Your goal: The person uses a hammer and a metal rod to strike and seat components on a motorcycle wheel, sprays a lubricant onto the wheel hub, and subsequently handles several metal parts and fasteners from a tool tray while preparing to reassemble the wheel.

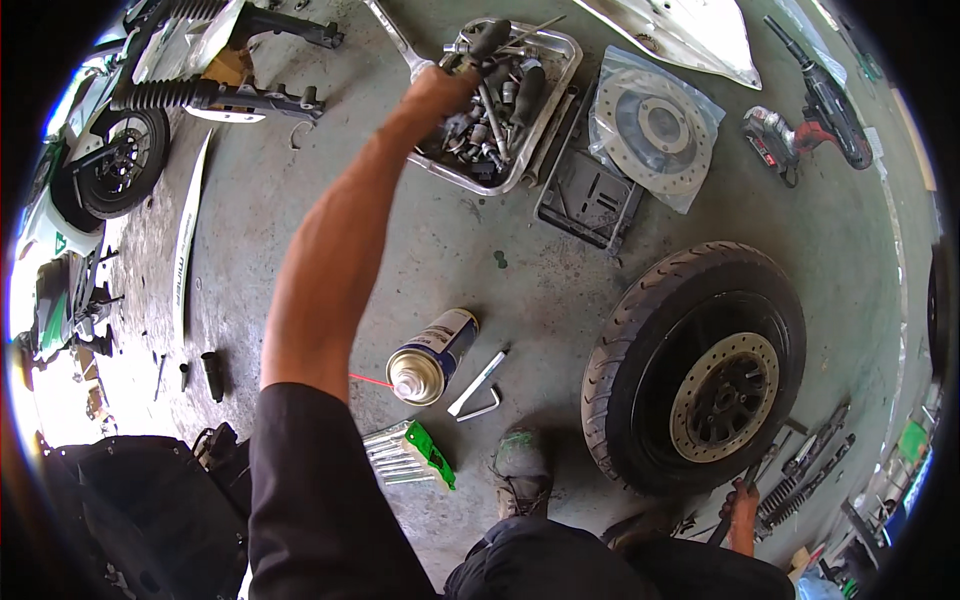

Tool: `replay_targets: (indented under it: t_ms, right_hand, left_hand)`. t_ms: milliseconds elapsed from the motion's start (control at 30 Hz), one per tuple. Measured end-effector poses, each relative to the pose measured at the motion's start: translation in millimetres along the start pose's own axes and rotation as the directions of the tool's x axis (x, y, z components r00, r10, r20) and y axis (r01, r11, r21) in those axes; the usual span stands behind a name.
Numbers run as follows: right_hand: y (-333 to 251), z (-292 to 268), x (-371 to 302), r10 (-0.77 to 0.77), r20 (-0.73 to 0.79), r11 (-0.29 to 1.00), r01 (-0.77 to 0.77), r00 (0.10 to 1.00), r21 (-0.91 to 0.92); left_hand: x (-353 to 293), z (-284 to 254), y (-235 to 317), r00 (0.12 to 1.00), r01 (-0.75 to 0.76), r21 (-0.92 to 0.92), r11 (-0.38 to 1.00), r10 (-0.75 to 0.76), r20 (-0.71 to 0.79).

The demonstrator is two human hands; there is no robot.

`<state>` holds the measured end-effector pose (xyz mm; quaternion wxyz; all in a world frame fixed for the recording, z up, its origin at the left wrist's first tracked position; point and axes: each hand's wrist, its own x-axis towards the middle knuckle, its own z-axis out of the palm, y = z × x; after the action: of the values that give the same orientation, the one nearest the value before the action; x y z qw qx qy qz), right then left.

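My left hand (442,92) reaches over the far left of a metal tray (571,62) heaped with sockets and hand tools. Its fingers point down among the tools beside a dark-handled tool (490,40), and the back of the hand hides their tips. A combination wrench (398,38) lies just past that hand, at the tray's corner. At the lower right, my right hand (742,517) is closed around a dark-handled tool (722,530), next to a wheel with a tire (597,400) lying on the floor. The wheel carries a perforated brake disc (686,420).
A spray can (447,343) with a red straw, a white pen-like stick (480,382), a hex key (482,408) and a green-ended wrench set (428,455) lie near my shoe (522,460). Bagged brake disc (660,125) and cordless impact driver (810,130) lie far right; motorcycle parts (215,95) left.
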<state>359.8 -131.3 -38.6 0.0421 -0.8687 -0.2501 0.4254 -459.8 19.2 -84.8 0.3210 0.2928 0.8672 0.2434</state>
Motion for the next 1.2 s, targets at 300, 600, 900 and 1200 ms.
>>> replay_targets:
  t_ms: [300, 600, 900, 1200]
  right_hand:
    - [2, -3, 5, -0.007, 0.006, 1.000, 0.007, 1.000, -0.013]
    - [-6, 5, 0, 0.015, -0.013, 0.999, -0.015, 1.000, -0.046]
    - [1, 0, 6, -0.022, -0.013, 0.999, 0.022, 1.000, -0.041]
    - [3, 2, 5, -0.024, -0.002, 0.999, 0.024, 1.000, -0.021]
  left_hand:
    - [8, -48, -2, 0.937, -0.347, -0.327, 0.879, 0.317, -0.144]
    - [-18, 23, -53, 0.768, -0.553, 0.396, 0.733, 0.633, -0.099]
    - [-19, 12, -14, 0.830, -0.362, 0.658, 0.660, 0.550, -0.095]
    - [-26, 30, -8, 0.981, -0.116, 0.599, 0.792, 0.186, -0.055]
